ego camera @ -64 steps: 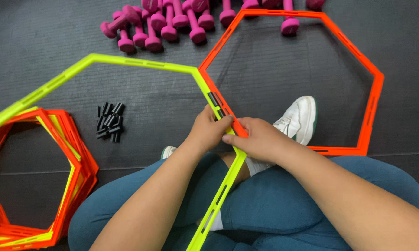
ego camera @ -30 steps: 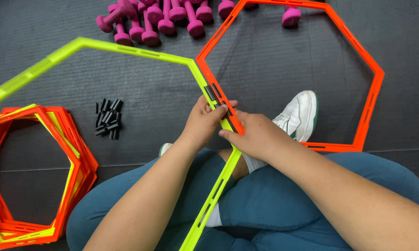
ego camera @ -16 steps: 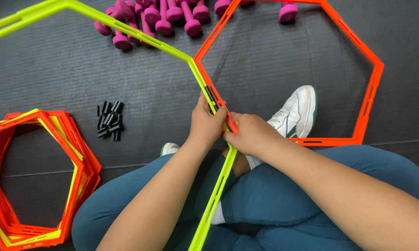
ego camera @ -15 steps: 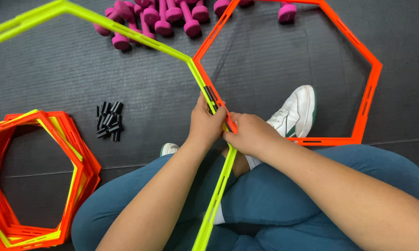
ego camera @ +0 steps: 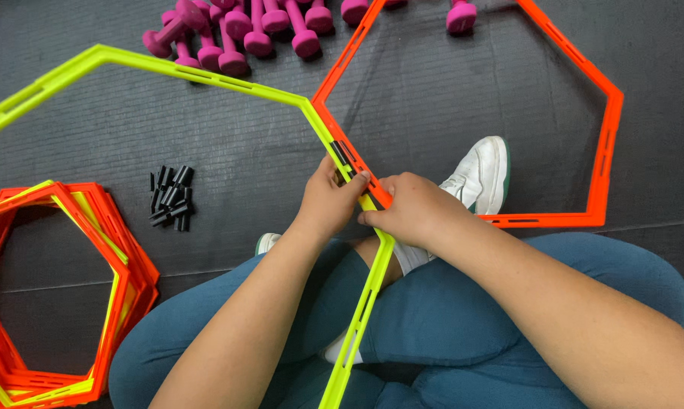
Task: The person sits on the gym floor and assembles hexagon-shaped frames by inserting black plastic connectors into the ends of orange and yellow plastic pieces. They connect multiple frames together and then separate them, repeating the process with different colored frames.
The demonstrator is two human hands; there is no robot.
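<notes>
Dark rubber matting (ego camera: 92,144) covers the floor where a seated person in teal trousers works at centre frame, the left hand (ego camera: 330,201) and right hand (ego camera: 410,212) both closed around the spot where a yellow-green hexagon ring (ego camera: 205,76) meets an orange hexagon ring (ego camera: 603,144), beside a black clip (ego camera: 340,154). A white shoe (ego camera: 482,174) rests just right of the hands. Small black clips (ego camera: 171,198) lie left of them, stacked rings (ego camera: 61,288) at lower left, pink dumbbells (ego camera: 243,30) along the top edge.
</notes>
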